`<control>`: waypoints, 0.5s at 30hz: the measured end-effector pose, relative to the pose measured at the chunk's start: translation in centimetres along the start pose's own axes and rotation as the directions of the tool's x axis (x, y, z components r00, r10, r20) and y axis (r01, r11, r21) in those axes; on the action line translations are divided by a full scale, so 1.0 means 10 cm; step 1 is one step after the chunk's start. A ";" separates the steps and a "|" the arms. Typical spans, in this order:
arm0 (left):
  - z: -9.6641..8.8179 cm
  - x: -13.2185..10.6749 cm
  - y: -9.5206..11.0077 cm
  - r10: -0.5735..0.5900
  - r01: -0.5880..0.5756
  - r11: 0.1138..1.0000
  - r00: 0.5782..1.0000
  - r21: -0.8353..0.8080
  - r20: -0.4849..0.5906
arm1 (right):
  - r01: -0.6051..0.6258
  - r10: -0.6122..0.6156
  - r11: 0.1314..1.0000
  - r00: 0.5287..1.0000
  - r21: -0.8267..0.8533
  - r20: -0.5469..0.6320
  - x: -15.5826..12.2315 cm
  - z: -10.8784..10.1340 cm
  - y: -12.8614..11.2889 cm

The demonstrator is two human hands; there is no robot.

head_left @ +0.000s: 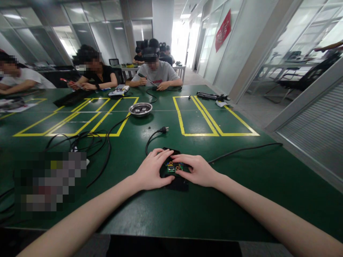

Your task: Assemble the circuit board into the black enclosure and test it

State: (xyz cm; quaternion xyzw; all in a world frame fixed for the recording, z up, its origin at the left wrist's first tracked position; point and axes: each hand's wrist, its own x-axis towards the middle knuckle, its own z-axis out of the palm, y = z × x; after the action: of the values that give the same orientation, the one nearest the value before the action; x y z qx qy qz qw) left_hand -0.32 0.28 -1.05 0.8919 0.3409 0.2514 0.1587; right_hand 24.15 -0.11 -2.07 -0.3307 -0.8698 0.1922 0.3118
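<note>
left hand [151,172] | right hand [198,171] | both clasp black casing [177,184] | green circuit board [173,167] exposed

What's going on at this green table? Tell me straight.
A person's left hand and right hand lie, fingers stretched, on a small black plastic casing. An exposed green circuit board shows between the fingertips. It sits on the green table near its front edge. A black power cable with a plug lies unplugged just beyond. Farther off stands a round metal bowl holding small parts. Other people sit at the far side, busy with their own things.
</note>
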 end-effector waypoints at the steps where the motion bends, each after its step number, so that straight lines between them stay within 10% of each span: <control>1: 0.00 0.01 0.00 -0.006 0.006 1.000 1.000 -0.005 -0.007 | 0.007 -0.007 1.000 1.000 -0.001 -0.001 0.00 0.00 0.00; 15: -0.03 0.04 0.01 -0.029 0.023 0.997 0.997 -0.079 -0.075 | -0.053 0.053 0.998 0.999 -0.025 0.009 0.04 -0.01 0.01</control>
State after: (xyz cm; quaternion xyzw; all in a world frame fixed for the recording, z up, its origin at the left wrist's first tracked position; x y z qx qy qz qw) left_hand -0.13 0.54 -0.63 0.8703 0.3481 0.2964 0.1835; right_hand 23.98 0.24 -1.88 -0.3564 -0.8646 0.1911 0.2980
